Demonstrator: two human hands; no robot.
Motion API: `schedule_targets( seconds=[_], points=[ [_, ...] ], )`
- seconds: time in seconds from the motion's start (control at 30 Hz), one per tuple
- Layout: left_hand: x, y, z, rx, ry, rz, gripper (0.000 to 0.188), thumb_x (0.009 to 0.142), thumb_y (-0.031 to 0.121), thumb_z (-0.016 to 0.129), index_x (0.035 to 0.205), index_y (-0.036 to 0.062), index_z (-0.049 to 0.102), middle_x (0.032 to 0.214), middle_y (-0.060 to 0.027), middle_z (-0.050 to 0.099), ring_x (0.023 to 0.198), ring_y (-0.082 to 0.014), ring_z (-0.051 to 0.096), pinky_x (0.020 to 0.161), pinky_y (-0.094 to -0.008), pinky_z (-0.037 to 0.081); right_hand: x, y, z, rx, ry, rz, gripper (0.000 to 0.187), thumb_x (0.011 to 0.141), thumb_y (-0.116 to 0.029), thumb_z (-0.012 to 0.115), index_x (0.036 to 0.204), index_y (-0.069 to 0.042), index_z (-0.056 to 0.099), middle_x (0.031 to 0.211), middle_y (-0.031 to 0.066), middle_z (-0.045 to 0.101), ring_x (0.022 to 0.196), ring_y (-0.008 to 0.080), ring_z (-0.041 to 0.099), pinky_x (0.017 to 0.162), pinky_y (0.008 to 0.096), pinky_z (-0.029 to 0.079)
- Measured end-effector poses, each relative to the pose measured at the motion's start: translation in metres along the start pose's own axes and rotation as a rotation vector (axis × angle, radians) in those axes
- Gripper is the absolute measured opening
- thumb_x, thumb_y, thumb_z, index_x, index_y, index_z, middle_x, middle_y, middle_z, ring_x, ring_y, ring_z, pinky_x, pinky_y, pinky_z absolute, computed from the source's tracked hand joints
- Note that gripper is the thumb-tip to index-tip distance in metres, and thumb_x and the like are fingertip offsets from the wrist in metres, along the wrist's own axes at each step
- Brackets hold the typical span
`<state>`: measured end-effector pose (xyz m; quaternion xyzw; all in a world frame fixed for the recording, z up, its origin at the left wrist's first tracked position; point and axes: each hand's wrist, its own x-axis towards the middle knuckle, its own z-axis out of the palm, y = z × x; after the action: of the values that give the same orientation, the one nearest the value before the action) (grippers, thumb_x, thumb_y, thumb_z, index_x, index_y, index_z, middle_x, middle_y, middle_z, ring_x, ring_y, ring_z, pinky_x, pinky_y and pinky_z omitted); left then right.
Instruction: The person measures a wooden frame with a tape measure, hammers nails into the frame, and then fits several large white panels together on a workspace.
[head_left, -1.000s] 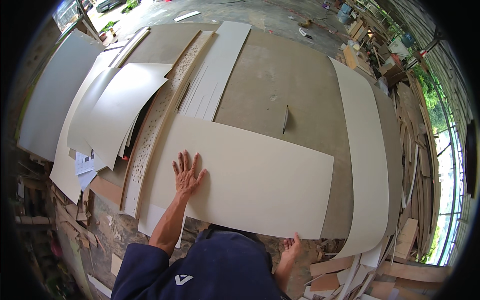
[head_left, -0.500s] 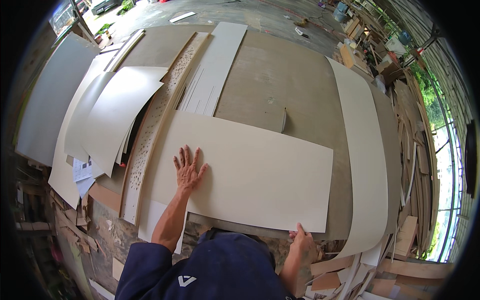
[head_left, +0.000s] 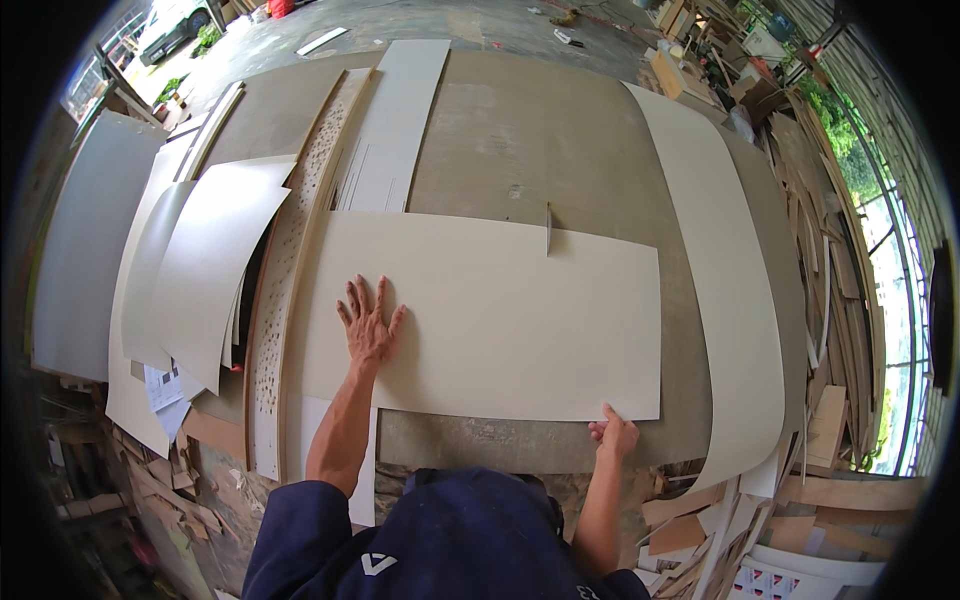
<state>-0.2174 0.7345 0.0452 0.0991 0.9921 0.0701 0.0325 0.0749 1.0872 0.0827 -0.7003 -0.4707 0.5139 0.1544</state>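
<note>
A large cream-white board [head_left: 500, 320] lies flat on the grey-brown table, its left end along a long wooden rail. My left hand [head_left: 370, 325] presses flat on the board's left part, fingers spread. At the near edge, close to the right corner, my right hand [head_left: 615, 433] grips the board, thumb on top and fingers curled at the rim. A thin upright blade [head_left: 548, 218] stands at the board's far edge, right of the middle. Whether it has entered the board, I cannot make out clearly.
The rail [head_left: 270, 350] has a speckled face and raised edges. Thin white sheets [head_left: 205, 270] are heaped left of it. A narrow white panel [head_left: 400, 130] lies beyond the board, and a long curved cream sheet [head_left: 720, 270] to its right. Wood offcuts [head_left: 825, 250] stack along the right.
The board has slid away from me over the table, and its far edge now reaches the upright blade. Both hands moved forward with it; the view has shifted slightly.
</note>
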Motion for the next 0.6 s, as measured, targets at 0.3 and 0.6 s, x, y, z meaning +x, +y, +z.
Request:
schedule_targets(
  seconds=[0.3,0.6],
  points=[
    [0.060,0.009,0.005,0.009,0.003,-0.002,0.071,0.096,0.063,0.032,0.156,0.0266,0.020,0.163,-0.0137,0.006,0.150,-0.0314,0.001,0.120,-0.0520,-0.001,0.026,-0.036,0.039,-0.025,-0.011,0.049,0.028,0.077,-0.014,0.078,0.086,0.008,0.063,0.064,0.0128,0.062,0.047,0.0199,0.062,0.037,0.0268,0.043],
    [0.125,0.025,0.007,0.018,0.009,-0.003,0.070,0.097,0.063,0.031,0.156,0.0272,0.019,0.163,-0.0133,0.007,0.150,-0.0306,0.002,0.120,-0.0519,0.001,0.045,-0.080,0.084,-0.021,-0.027,0.006,0.028,0.076,-0.016,0.079,0.083,0.006,0.065,0.063,0.0132,0.063,0.048,0.0197,0.063,0.037,0.0263,0.043]
  ],
)
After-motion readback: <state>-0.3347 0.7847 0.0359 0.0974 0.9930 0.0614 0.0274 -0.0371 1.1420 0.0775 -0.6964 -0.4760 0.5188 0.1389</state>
